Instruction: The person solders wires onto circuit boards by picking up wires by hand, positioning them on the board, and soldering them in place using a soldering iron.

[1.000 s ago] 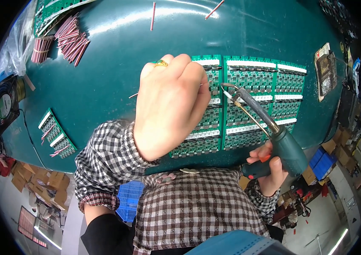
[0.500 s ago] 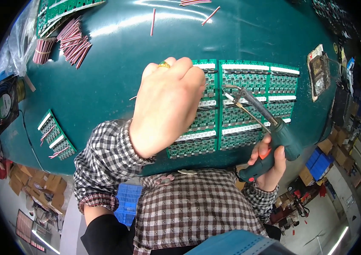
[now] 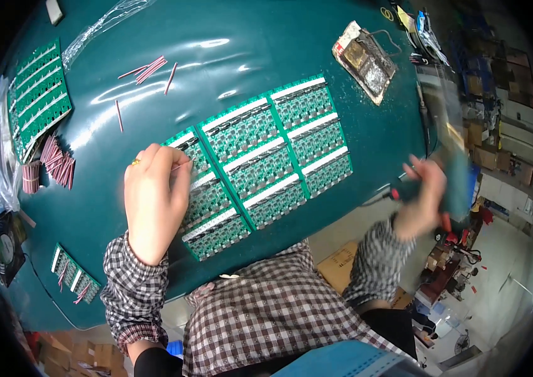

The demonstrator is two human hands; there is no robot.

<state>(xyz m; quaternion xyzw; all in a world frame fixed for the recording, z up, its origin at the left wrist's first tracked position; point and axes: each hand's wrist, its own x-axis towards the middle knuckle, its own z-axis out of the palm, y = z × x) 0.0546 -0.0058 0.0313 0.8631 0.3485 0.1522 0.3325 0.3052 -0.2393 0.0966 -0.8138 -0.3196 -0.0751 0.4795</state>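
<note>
In the head view, the left hand (image 3: 152,200) lies on the green table (image 3: 241,69), at the left edge of a big panel of green circuit boards (image 3: 260,166). Its fingers are curled together and they pinch a thin wire (image 3: 181,166) between the fingertips; the tip of this wire is over the upper left corner of the panel. A gold ring (image 3: 135,162) is on one finger. The sleeve is of a checked shirt (image 3: 266,314).

The right hand (image 3: 420,198) is off the table, to the right of the panel and well apart from it. It is closed around the handle of a soldering iron (image 3: 451,169) — the tool is blurred, so its tip I cannot see clearly. A small red part shows at the bottom of the handle, near the palm.

The panel lies tilted in the middle of the table, with white strips between the rows of boards. On the far right side of the table there is a metal stand (image 3: 367,60) with a dirty sponge tray. Some loose pink wires (image 3: 150,68) lie above the panel, and a bigger heap of wires (image 3: 53,166) lies at the left side. One more panel of green boards (image 3: 37,94) is at the far left, and a small one (image 3: 71,276) is at the near left edge — close to a small fan (image 3: 2,242).
</note>
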